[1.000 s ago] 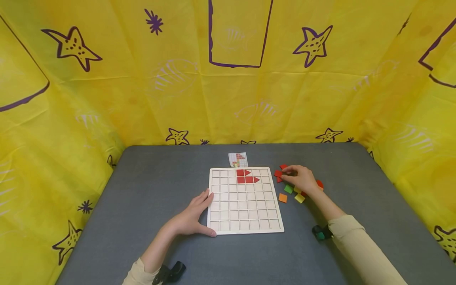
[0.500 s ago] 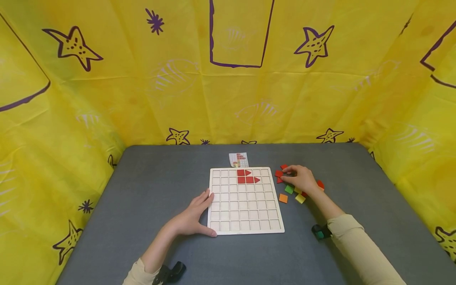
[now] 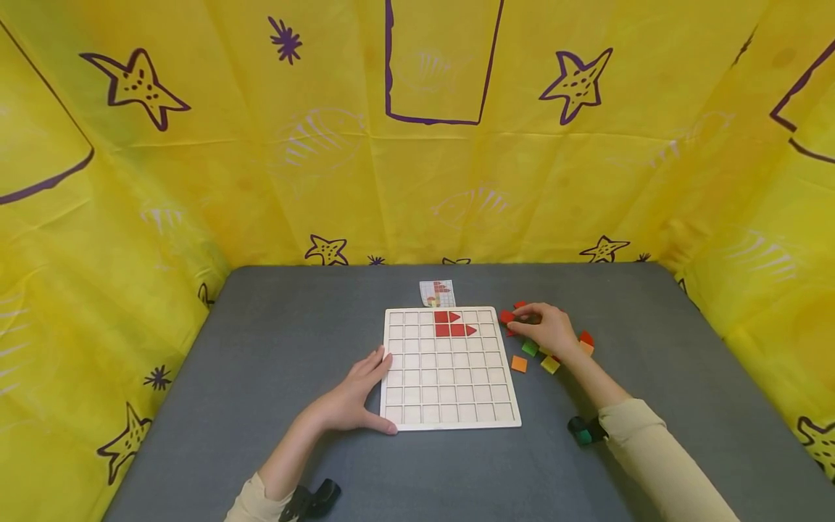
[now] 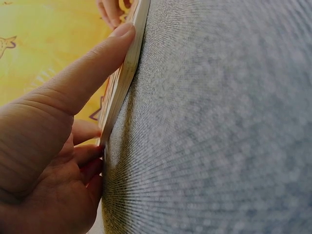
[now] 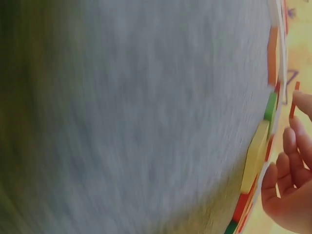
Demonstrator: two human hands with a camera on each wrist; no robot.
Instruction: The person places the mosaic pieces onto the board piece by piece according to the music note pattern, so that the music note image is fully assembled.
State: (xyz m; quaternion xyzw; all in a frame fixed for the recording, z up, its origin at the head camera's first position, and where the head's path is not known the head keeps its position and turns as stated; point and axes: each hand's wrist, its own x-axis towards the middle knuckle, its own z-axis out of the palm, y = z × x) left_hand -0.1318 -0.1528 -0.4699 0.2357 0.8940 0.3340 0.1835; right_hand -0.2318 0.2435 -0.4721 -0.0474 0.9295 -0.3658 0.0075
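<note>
The left hand (image 3: 349, 399) lies spread, its thumb on the near left corner of a white gridded board (image 3: 411, 431) and its fingers along the board's left side. The right hand (image 3: 551, 330) pinches a red tile (image 3: 507, 317) between thumb and fingers, just beside the board's right side; its other fingers bend loosely.

The board lies flat, midway between the table's left and right edges. Near its far side sit red pieces (image 3: 450, 330) in two rows: a square and a triangle, then two squares and a triangle. A small printed card (image 3: 437, 293) lies just beyond, towards the table's far edge.

Under and around the right hand, on the side towards the table's right edge, are loose pieces: an orange square (image 3: 519, 364) standing apart, a green piece (image 3: 530, 349), a yellow one (image 3: 550, 365) and more reds, partly hidden.

Yellow patterned cloth (image 3: 261, 181) hangs behind the table (image 3: 293, 312).
</note>
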